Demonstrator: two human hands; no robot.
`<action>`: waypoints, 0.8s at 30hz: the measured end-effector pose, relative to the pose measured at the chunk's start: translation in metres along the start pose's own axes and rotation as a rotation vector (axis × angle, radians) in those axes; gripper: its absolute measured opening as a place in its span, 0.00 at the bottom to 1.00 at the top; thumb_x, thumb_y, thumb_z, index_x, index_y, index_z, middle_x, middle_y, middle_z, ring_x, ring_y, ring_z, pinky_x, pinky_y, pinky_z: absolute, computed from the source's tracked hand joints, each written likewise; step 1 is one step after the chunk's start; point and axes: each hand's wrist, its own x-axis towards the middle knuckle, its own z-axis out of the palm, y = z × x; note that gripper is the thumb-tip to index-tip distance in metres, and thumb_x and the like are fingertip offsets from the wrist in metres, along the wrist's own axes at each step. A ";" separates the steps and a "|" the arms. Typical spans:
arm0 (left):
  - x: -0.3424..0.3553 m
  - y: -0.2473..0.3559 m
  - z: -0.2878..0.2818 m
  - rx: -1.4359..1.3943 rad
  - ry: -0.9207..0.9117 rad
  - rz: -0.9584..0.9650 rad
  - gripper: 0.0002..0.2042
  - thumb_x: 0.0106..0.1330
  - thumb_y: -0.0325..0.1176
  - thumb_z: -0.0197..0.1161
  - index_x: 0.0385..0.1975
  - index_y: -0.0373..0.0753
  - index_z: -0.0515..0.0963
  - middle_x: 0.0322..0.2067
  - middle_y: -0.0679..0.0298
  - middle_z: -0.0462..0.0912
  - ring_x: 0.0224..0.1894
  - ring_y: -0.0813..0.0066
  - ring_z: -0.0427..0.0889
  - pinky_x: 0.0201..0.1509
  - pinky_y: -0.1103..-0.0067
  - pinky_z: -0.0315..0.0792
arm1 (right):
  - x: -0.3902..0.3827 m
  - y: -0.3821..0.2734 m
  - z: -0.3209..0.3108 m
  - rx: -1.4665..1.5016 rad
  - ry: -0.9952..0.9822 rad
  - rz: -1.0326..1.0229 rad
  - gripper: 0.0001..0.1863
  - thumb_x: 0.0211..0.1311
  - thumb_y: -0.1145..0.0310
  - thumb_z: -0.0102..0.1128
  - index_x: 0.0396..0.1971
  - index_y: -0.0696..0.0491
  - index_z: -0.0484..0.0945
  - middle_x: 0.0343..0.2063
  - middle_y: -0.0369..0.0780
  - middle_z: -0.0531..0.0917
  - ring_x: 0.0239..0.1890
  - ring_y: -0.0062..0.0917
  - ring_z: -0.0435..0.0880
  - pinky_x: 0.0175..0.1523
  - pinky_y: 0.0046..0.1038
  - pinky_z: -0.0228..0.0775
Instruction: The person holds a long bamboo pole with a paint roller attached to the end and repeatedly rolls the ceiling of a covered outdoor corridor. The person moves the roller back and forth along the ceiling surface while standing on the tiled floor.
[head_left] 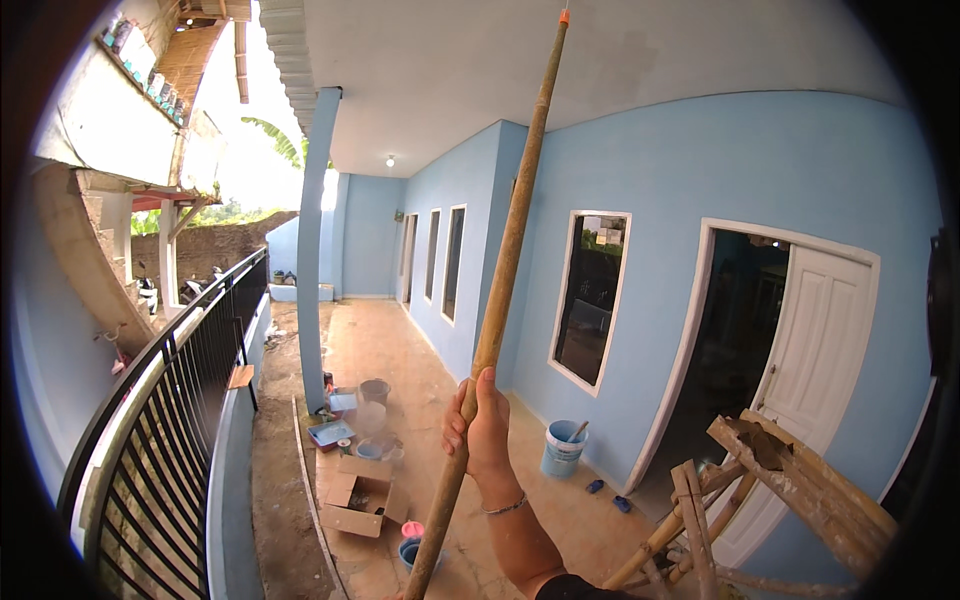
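My right hand [480,425] is wrapped round a long bamboo pole [513,220], with the thumb lying up along it. The pole slants from the lower edge toward the ceiling [440,80], and a small orange piece [565,17] is at its top end. What lies beyond that tip is cut off by the frame. A bracelet [505,503] circles my right wrist. My left hand is out of sight, as is the pole's lower end.
Open cardboard box [358,497], tubs and blue trays [330,433] stand on the tiled porch floor. A paint bucket [564,448] and sandals [622,504] sit by the doorway. Bamboo scaffolding [700,500] crowds the right; a black railing [170,400] and blue post [318,250] are left.
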 end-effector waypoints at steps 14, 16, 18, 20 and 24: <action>0.155 0.085 0.021 -0.032 -0.058 0.102 0.11 0.62 0.32 0.70 0.28 0.32 0.75 0.18 0.66 0.78 0.21 0.80 0.77 0.24 0.75 0.70 | 0.191 -0.056 -0.047 0.007 0.049 -0.090 0.30 0.74 0.34 0.41 0.26 0.48 0.62 0.11 0.30 0.61 0.09 0.17 0.62 0.13 0.24 0.58; 0.189 0.096 0.029 0.071 -0.076 0.087 0.11 0.62 0.32 0.70 0.27 0.32 0.76 0.18 0.65 0.79 0.22 0.80 0.77 0.25 0.75 0.70 | 0.223 -0.061 -0.061 0.003 0.053 -0.101 0.30 0.74 0.34 0.41 0.26 0.48 0.62 0.11 0.30 0.61 0.09 0.17 0.62 0.13 0.24 0.58; 0.207 0.093 0.035 0.079 -0.113 0.023 0.13 0.62 0.34 0.70 0.26 0.31 0.76 0.19 0.62 0.81 0.23 0.79 0.78 0.26 0.75 0.71 | 0.238 -0.058 -0.071 0.008 0.105 -0.079 0.30 0.74 0.35 0.41 0.26 0.48 0.62 0.11 0.30 0.61 0.09 0.17 0.62 0.13 0.24 0.58; 0.207 0.079 0.038 0.034 -0.089 0.031 0.13 0.62 0.34 0.70 0.26 0.31 0.76 0.19 0.63 0.80 0.21 0.78 0.77 0.25 0.75 0.70 | 0.235 -0.048 -0.075 -0.001 0.062 -0.073 0.30 0.74 0.34 0.42 0.28 0.48 0.64 0.11 0.30 0.61 0.09 0.16 0.62 0.12 0.23 0.58; 0.165 0.033 0.030 -0.083 -0.101 0.058 0.08 0.62 0.30 0.67 0.30 0.33 0.77 0.19 0.67 0.74 0.21 0.80 0.71 0.24 0.76 0.67 | 0.179 -0.013 -0.061 -0.029 0.032 -0.079 0.30 0.75 0.35 0.41 0.26 0.48 0.63 0.11 0.31 0.62 0.08 0.18 0.63 0.12 0.25 0.60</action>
